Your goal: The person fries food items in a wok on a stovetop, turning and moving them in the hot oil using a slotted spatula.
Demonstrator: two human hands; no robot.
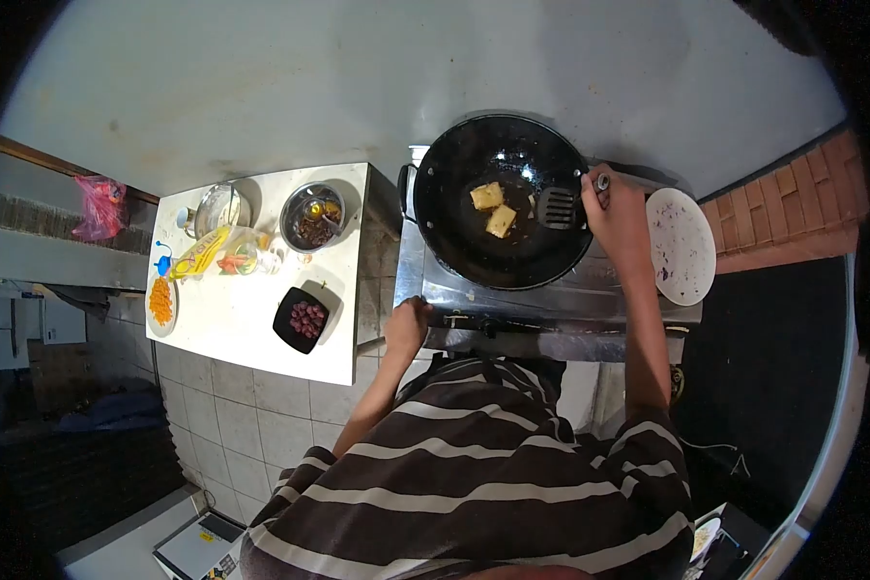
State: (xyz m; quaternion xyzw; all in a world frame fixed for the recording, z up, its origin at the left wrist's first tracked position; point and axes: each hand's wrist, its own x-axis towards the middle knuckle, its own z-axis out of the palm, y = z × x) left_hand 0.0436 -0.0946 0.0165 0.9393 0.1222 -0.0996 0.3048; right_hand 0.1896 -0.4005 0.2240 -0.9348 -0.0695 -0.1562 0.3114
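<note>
Slotted spatula (557, 208) has its blade over the inner R side of the wok (454, 164), near two golden pieces (500, 220) around wok's middle. R hand (617, 215) is at wok's R rim, fingers wrapped round spatula handle. Spatula's prob. light & stiff; best hold = handle, well up from blade, likely hot/greasy. Pieces look browned, prob. slippery & apt to break: get blade flat under, don't pinch. Wok prob. heavy & hot; grab pt = L loop handle (405, 192), w/ cloth. L hand (408, 324) is front-L of wok at stove (570, 302) corner, fingers look curled; can't tell if gripping. White plate (710, 242) R of wok; table (222, 329) w/ metal bowl (295, 208) L of it.
</note>
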